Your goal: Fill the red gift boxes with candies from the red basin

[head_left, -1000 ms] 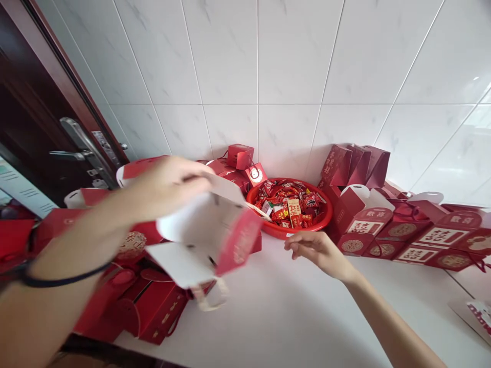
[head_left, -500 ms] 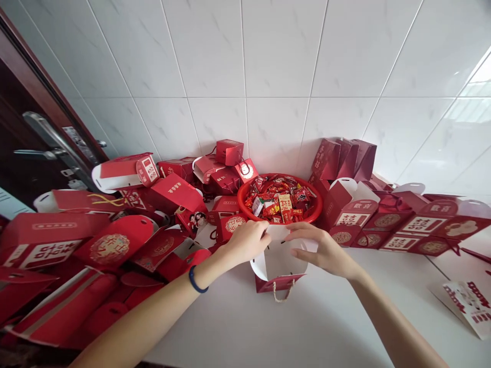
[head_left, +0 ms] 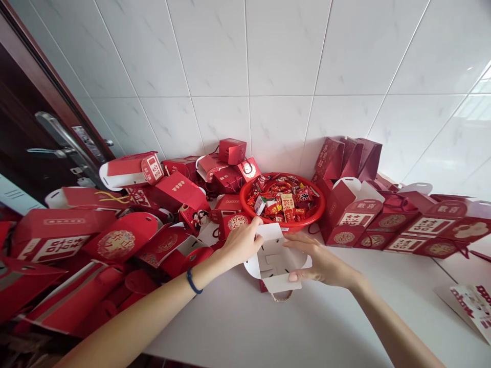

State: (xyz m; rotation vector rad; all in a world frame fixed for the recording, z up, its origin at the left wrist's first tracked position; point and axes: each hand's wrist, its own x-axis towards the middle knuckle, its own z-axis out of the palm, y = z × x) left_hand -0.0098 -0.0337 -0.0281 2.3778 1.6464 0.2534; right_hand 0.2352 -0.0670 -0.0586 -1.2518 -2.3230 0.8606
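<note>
Box (head_left: pixel 273 263) has tilted, left hand (head_left: pixel 242 241) pinching its edge, right hand (head_left: pixel 325 260) touching it, wide-spread.

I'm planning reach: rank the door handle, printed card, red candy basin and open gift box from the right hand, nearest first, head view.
1. Open gift box: at the right hand.
2. Red candy basin: just beyond the box.
3. Printed card: toward the right edge.
4. Door handle: far left.
</note>
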